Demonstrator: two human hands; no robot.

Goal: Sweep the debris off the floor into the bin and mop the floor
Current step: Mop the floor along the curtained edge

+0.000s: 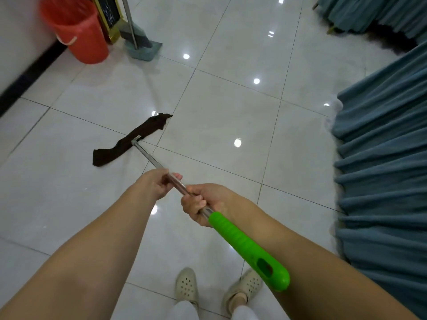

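Note:
I hold a mop by its metal pole (150, 159), which ends in a bright green handle (249, 248) near my body. My left hand (157, 183) grips the pole further down, and my right hand (203, 204) grips it just above the green handle. The mop's dark brown cloth head (129, 140) lies flat on the glossy white tile floor (231, 116) ahead of me. A red bin (76, 28) stands by the wall at the top left.
A teal dustpan with a broom (143, 46) leans beside the red bin, next to a gold-framed board (108, 15). Teal draped cloth (381, 162) fills the right side. More teal fabric (369, 12) hangs at the top right. My two feet in pale shoes (217, 289) are below.

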